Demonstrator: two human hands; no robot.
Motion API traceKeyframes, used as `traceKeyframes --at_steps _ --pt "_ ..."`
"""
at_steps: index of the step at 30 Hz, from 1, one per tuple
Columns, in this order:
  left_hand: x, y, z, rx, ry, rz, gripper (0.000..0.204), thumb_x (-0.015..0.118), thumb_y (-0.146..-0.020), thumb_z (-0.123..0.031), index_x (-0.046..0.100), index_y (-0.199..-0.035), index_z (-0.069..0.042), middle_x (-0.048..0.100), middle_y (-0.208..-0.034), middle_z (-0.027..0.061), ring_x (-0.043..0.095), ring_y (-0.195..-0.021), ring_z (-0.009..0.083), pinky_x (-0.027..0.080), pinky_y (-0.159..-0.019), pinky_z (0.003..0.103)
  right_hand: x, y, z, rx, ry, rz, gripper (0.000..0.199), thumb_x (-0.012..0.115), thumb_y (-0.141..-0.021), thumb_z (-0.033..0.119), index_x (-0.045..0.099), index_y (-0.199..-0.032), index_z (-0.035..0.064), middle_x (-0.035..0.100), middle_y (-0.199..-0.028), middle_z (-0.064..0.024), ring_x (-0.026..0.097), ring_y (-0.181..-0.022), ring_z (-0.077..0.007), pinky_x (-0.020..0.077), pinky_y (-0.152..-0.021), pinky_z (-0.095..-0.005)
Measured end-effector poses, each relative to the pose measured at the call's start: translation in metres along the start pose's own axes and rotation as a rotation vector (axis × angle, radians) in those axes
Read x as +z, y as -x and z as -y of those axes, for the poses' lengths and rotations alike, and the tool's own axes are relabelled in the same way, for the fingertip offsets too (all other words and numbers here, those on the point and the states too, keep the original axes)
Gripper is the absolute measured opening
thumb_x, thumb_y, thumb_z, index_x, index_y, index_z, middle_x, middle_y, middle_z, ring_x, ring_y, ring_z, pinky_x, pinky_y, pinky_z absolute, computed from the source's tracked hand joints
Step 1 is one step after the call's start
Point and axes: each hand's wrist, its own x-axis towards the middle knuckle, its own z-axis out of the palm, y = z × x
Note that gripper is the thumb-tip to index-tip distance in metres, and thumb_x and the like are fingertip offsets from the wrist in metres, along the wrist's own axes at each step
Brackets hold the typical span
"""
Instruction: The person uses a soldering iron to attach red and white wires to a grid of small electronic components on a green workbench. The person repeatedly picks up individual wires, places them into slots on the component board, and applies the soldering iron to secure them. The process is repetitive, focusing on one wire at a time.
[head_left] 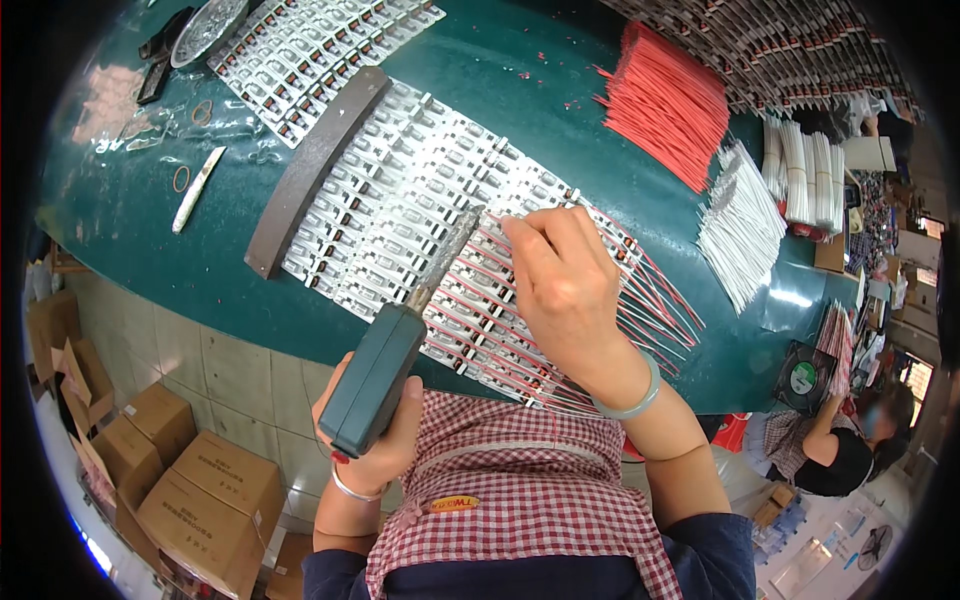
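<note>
My left hand [398, 435] is closed around a dark green soldering gun [372, 378]. Its rough grey metal tip [455, 245] reaches up and right over a sheet of small silvery parts [395, 215] set in rows. Fingers pinched, my right hand [565, 290] holds the end of a red wire [492, 216] close to that tip. Several red and white wires [650, 290] lie across the right part of the sheet, their loose ends fanning out past its right edge. A dark brown bar [318, 175] rests along the sheet's left edge.
Piles of red wires [668, 105] and white wires [742, 228] lie on the green table [520, 100]. At left are a slim pale tool [198, 190], rubber bands and a metal bowl [210, 30]. Cardboard boxes [210, 500] stand below. A co-worker [830, 440] sits at right, by a black fan [803, 376].
</note>
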Motion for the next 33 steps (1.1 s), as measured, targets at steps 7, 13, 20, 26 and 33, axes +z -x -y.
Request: traceKeyframes --at_steps 7,13,20,26,33 --pt "-0.002 0.01 -0.001 -0.151 0.108 -0.072 0.03 0.076 -0.077 0.001 0.071 -0.106 0.007 0.072 -0.099 0.0178 0.072 -0.082 0.0266 0.056 -0.075 0.032 0.0 -0.001 0.001 0.004 -0.004 0.017 0.027 0.068 -0.071 -0.004 0.071 -0.098 -0.0035 0.058 -0.089 -0.009 0.058 -0.082 -0.0242 0.0506 -0.061 -0.0332" --pt "0.001 0.0 0.003 0.032 0.043 -0.046 0.029 0.077 -0.076 0.002 0.071 -0.104 0.006 0.072 -0.097 0.0174 0.071 -0.078 0.0263 0.056 -0.072 0.032 0.001 -0.001 0.002 0.011 -0.009 0.027 0.028 0.068 -0.071 -0.004 0.07 -0.1 -0.0037 0.058 -0.089 -0.0096 0.058 -0.082 -0.0247 0.0509 -0.061 -0.0332" --pt "0.004 -0.001 0.008 0.053 -0.016 -0.021 0.025 0.076 -0.075 0.003 0.071 -0.1 0.006 0.07 -0.093 0.0184 0.069 -0.073 0.0288 0.055 -0.067 0.032 0.002 -0.001 0.002 0.01 -0.026 0.037 0.03 0.068 -0.071 -0.003 0.069 -0.101 -0.0048 0.057 -0.09 -0.0099 0.058 -0.081 -0.0251 0.0511 -0.062 -0.0334" --pt "0.002 -0.002 0.004 0.043 -0.032 -0.01 0.025 0.076 -0.076 0.002 0.07 -0.1 0.006 0.069 -0.092 0.0173 0.068 -0.072 0.0271 0.054 -0.066 0.032 -0.001 -0.001 0.004 0.031 -0.019 0.056 0.03 0.068 -0.07 -0.003 0.069 -0.1 -0.0046 0.057 -0.09 -0.01 0.058 -0.081 -0.025 0.0512 -0.062 -0.0336" --pt "-0.009 0.005 -0.007 -0.061 0.08 -0.094 0.033 0.076 -0.082 0.004 0.067 -0.114 0.004 0.069 -0.101 0.0117 0.064 -0.075 0.0157 0.051 -0.065 0.028 -0.001 -0.002 0.005 0.04 -0.032 0.051 0.029 0.069 -0.072 -0.001 0.069 -0.1 -0.0034 0.057 -0.089 -0.0086 0.058 -0.08 -0.0238 0.0508 -0.061 -0.0327"
